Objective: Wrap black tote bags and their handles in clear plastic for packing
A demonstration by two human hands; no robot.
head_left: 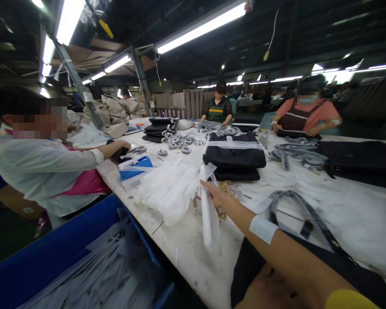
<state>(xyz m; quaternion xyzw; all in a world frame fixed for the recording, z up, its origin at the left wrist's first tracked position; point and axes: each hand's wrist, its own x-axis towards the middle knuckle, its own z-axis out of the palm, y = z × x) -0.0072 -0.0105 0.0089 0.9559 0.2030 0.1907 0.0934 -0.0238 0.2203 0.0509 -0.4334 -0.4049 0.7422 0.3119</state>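
My right hand reaches out over the table and pinches a long strip of thin white plastic wrap, which hangs down from the fingers. A heap of the same crumpled white wrap lies just left of it. Close to me, under the right forearm, my left hand rests on a black bag and appears to grip it; part of this hand is in shadow and cut off by the frame. The bag's handle is wrapped in clear plastic and stands up in a loop.
Stacked black bags stand beyond my right hand. A blue holder and coiled straps lie farther left. A blue bin of plastic strips adjoins the table edge. Co-workers sit left and across; more white wrap lies right.
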